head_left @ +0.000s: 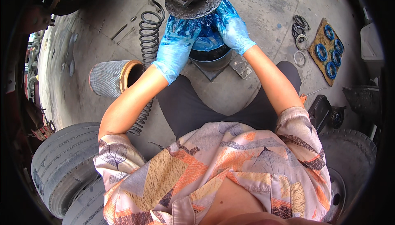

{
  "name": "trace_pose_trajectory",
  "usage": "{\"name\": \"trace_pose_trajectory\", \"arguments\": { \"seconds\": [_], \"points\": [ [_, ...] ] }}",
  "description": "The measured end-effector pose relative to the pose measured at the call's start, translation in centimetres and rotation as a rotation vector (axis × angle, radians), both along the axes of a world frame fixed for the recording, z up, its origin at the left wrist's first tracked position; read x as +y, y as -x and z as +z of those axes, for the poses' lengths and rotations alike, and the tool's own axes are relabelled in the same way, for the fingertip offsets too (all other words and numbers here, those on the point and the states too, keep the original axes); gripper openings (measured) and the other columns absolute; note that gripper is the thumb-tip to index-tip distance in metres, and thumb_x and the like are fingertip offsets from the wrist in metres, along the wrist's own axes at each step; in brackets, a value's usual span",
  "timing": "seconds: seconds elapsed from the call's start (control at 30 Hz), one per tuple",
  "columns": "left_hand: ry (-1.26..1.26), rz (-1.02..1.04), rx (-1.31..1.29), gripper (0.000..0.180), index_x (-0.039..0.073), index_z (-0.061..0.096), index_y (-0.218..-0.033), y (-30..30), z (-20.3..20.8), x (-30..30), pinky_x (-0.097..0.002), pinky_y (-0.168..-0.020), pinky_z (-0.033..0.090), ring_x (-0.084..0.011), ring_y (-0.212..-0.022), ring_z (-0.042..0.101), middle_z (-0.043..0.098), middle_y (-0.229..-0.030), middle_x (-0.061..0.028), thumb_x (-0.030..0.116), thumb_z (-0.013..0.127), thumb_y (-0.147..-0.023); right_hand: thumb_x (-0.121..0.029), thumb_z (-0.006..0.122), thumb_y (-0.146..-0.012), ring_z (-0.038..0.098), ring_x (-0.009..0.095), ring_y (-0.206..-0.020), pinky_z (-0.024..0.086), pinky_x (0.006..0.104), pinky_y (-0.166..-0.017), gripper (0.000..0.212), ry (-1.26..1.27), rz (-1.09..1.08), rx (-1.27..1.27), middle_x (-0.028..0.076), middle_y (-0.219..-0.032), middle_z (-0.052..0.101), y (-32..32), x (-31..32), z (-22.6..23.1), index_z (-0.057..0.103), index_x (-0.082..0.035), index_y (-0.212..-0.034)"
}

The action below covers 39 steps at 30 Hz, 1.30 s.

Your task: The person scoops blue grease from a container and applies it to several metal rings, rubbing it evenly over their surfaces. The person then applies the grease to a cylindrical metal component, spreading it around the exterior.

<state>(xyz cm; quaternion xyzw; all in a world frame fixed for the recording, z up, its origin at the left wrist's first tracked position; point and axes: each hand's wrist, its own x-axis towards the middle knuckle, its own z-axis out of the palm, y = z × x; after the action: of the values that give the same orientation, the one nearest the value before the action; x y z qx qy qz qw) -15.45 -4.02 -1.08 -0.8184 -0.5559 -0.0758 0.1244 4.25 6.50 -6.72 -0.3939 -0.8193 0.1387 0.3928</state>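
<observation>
Pale blue, translucent gloves (169, 60) on the left hand (181, 34) and right hand (231, 25) are streaked with deep blue grease (210, 44), the same blue that tops the black bucket (212, 59). The shirt (222, 155) mixes pinkish grey with orange, tan and dark brown patches and leaf-vein prints, above charcoal trousers (185, 106). The coiled hose (149, 40) is dark grey, the cylindrical filter (108, 77) grey mesh with a tan-orange rim, the rings (317, 53) glossy blue on brown cardboard (317, 40).

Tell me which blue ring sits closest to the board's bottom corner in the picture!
The lowest blue ring, just above the brown board's bottom corner; the other four rings all lie higher up.
</observation>
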Motion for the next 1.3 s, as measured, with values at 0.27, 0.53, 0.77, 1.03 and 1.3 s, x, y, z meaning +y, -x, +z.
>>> {"name": "trace_pose_trajectory", "arguments": {
  "seconds": [0.27, 0.53, 0.77, 1.03, 1.3],
  "points": [
    [0.116, 0.025, 0.245, 0.057, 0.021, 0.05, -0.141, -1.1, 5.5, -4.6, -0.0561, -0.119, 0.009, -0.0282, -0.143, 0.033, 0.045, -0.149, -0.0056, 0.007, 0.052, -0.086, -0.016, 0.055, -0.091, 0.041, 0.037, -0.135, 0.037, 0.0424, -0.11, 0.045, -0.006, -0.003, 0.011, 0.02, -0.142, 0.048, -0.3, -0.1, 0.1, 0.052, -0.003, -0.134],
    [0.094, 0.007, -0.279, 0.094, 0.007, 0.03, -0.151, -3.8, -0.2, -1.8, -0.0517, -0.119, 0.014, -0.0369, -0.143, 0.027, 0.032, -0.154, -0.0172, 0.05, 0.071, -0.078, -0.019, 0.055, -0.093, 0.041, 0.037, -0.135, 0.038, 0.0428, -0.109, 0.044, 0.019, 0.029, 0.017, 0.02, -0.141, 0.049, 0.0, -0.5, 0.7, 0.053, -0.004, -0.134],
    [0.154, 0.044, -0.38, 0.094, 0.005, 0.032, -0.15, -4.1, -0.8, -6.7, -0.0436, -0.116, 0.028, -0.0337, -0.14, 0.034, 0.034, -0.154, -0.0147, 0.041, 0.075, -0.075, -0.017, 0.055, -0.091, 0.041, 0.038, -0.135, 0.037, 0.0433, -0.11, 0.043, -0.008, 0.019, 0.025, 0.02, -0.141, 0.049, -0.2, -0.3, 0.5, 0.054, -0.003, -0.133],
    [-0.037, -0.083, -0.536, 0.052, 0.002, 0.056, -0.133, -4.3, 0.5, -7.9, -0.0464, -0.108, 0.039, -0.0354, -0.124, 0.055, 0.058, -0.134, -0.0156, 0.029, 0.063, -0.089, -0.016, 0.057, -0.09, 0.039, 0.038, -0.136, 0.036, 0.0434, -0.111, 0.044, -0.021, 0.03, 0.04, 0.019, -0.142, 0.048, -0.3, 0.1, 0.1, 0.054, -0.006, -0.133],
    [-0.125, -0.044, -0.789, 0.06, -0.004, 0.046, -0.139, -6.9, -1.6, -3.2, -0.0445, -0.107, 0.038, -0.0392, -0.128, 0.049, 0.049, -0.141, -0.0221, 0.032, 0.061, -0.094, -0.019, 0.057, -0.091, 0.036, 0.04, -0.138, 0.035, 0.0451, -0.112, 0.049, -0.046, 0.132, -0.07, 0.016, -0.147, 0.044, -2.9, -1.9, 1.1, 0.049, -0.01, -0.139]
  ]
}}
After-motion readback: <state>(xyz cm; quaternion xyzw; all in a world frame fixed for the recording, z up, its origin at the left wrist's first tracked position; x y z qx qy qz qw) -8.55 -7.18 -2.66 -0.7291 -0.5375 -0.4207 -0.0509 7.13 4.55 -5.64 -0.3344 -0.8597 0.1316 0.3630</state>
